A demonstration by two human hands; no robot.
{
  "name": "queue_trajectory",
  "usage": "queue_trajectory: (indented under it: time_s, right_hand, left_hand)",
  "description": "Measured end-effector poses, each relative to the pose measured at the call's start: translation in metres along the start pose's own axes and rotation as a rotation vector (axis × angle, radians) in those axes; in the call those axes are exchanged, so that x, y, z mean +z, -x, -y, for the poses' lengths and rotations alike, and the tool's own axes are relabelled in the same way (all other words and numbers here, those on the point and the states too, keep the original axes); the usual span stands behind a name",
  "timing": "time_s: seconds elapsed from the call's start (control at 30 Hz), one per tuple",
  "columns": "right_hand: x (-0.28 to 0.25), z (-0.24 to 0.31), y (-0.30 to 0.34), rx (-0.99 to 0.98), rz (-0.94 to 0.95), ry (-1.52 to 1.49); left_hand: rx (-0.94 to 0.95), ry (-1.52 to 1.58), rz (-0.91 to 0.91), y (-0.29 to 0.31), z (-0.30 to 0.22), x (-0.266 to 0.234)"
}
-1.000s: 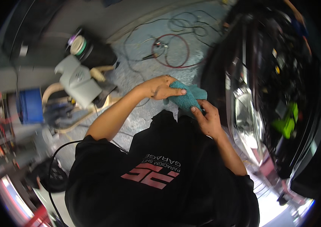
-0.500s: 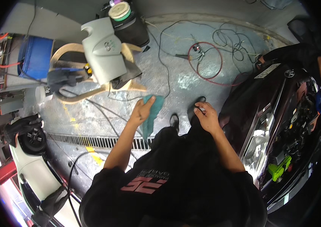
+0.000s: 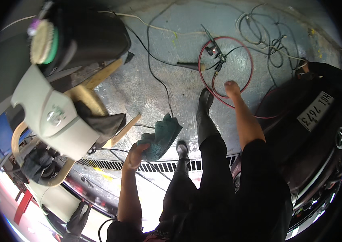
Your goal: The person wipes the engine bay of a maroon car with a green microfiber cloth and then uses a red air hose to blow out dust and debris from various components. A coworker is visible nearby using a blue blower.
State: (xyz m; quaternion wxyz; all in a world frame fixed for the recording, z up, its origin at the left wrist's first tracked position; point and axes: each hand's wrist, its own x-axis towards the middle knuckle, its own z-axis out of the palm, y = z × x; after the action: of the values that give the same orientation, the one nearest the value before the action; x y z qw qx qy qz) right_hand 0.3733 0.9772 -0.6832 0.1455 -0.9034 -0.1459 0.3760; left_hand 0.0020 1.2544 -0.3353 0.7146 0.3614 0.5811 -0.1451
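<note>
While the left hand (image 3: 136, 155) grips a teal cloth (image 3: 163, 139) above the floor (image 3: 138, 94), the right hand (image 3: 232, 88) stretches out over the edge of a looped red hose (image 3: 252, 66); I cannot tell whether its fingers hold anything.

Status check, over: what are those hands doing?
Left grip: holding teal cloth. Right grip: contents unclear. Possible obstacle: red hose loop on floor, behind right grip in view.

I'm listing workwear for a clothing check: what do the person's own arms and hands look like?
Black sleeves end around the elbows, leaving the forearms bare. Neither the left hand nor the right hand wears a glove.
</note>
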Motion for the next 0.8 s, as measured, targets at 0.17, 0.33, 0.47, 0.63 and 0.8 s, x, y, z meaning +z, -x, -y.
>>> queue_trajectory:
  time_s: [0.17,0.33,0.47,0.63,0.8]
  right_hand:
    - [0.055,-0.016,-0.129,0.224,-0.166,-0.346]
    - [0.074,-0.01,-0.179,0.427,-0.26,-0.299]
    - [0.074,-0.005,-0.186,0.451,-0.236,-0.211]
    - [0.051,0.01,-0.162,0.375,-0.249,-0.927]
    - [-0.018,0.074,-0.078,0.332,-0.048,-1.455]
  left_hand:
    - [-0.064,0.039,-0.02,-0.089,-0.009,-0.003]
    - [-0.098,-0.265,-0.101,-0.121,-0.008,-0.001]
    - [0.091,-0.216,0.041,-0.122,0.019,-0.009]
    - [0.109,-0.597,0.212,-0.131,-0.024,0.04]
    - [-0.121,-0.33,0.278,-0.103,-0.026,0.046]
